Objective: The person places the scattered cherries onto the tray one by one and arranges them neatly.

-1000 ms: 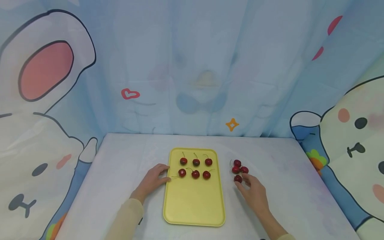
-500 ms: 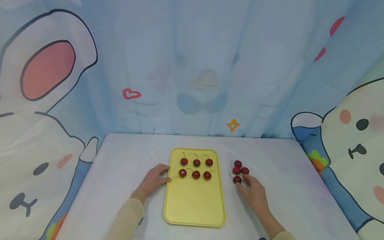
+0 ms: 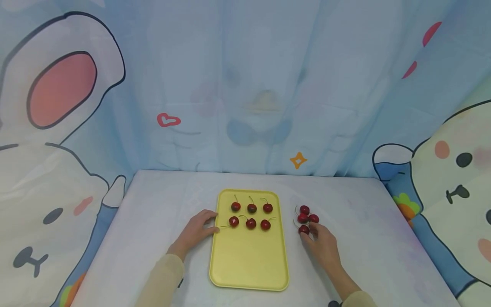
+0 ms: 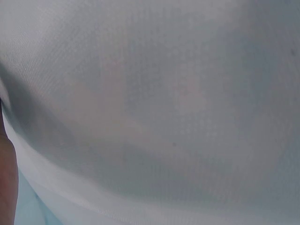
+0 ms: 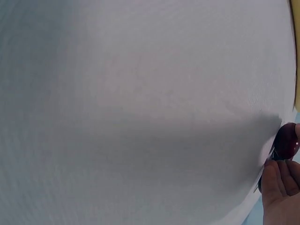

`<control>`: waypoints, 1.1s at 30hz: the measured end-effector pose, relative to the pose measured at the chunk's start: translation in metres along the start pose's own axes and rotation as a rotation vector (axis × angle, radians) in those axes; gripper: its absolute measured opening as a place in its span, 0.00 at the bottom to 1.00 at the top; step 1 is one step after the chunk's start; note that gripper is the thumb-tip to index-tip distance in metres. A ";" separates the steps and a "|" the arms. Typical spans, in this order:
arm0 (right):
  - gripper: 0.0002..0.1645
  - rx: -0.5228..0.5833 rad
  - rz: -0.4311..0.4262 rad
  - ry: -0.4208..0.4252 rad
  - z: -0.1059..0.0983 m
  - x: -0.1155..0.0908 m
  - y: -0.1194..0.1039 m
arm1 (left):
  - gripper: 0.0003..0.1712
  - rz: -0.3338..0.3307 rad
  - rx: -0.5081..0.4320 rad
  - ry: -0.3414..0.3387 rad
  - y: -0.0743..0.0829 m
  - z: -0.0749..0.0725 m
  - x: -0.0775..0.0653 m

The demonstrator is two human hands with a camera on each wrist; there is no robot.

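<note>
A yellow tray (image 3: 248,264) lies on the table, bearing two rows of three stemmed cherries; one is the front-middle cherry (image 3: 251,224). My left hand (image 3: 195,232) rests at the tray's left rim, thumb and fingertips spread apart against it. Right of the tray, my right hand (image 3: 323,247) pinches a cherry (image 3: 303,229) between thumb and fingers, its stem pointing up and away. The right wrist view shows this dark red cherry (image 5: 287,140) at its right edge, between the fingertips. Just beyond it sit three more cherries (image 3: 303,218) in a cluster.
A white cloth covers the table (image 3: 172,187). Behind it hangs a light blue curtain (image 3: 261,64) with printed cartoon animals at both sides. The left wrist view holds mostly pale cloth (image 4: 154,117), with a bit of the left hand at its left edge.
The pinched cherry has shifted slightly left and its stem has come into view. The right hand stays close to its spot; the left hand and tray hold still.
</note>
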State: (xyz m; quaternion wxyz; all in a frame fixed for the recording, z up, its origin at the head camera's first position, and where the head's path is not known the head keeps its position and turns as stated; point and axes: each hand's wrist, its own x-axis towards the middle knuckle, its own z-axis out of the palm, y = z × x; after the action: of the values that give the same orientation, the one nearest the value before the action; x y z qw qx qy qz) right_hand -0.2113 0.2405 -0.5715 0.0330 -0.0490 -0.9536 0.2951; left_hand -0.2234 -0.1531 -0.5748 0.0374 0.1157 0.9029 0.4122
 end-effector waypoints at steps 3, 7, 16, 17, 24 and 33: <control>0.30 -0.018 -0.013 0.010 0.002 0.001 0.000 | 0.28 0.000 -0.006 0.000 0.000 0.000 0.000; 0.29 -0.033 -0.023 0.014 0.004 0.003 0.001 | 0.28 -0.005 -0.008 -0.001 0.001 0.000 -0.001; 0.28 -0.054 -0.060 0.017 0.004 0.003 -0.002 | 0.28 -0.018 0.004 -0.003 0.003 -0.001 -0.001; 0.28 -0.054 -0.063 0.021 0.004 0.003 -0.002 | 0.28 -0.018 0.005 -0.003 0.003 -0.001 -0.001; 0.27 -0.034 -0.107 0.065 0.000 -0.001 -0.010 | 0.28 -0.015 0.002 -0.003 0.003 0.000 -0.001; 0.28 0.057 -0.173 0.043 -0.007 -0.007 -0.035 | 0.29 -0.016 0.000 -0.005 0.002 0.000 0.000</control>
State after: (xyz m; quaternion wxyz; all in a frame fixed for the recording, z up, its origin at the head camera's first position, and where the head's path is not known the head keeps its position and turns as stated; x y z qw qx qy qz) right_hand -0.2067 0.2154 -0.5463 0.0804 0.0282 -0.9446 0.3171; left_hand -0.2226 -0.1518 -0.5732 0.0431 0.1094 0.9038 0.4115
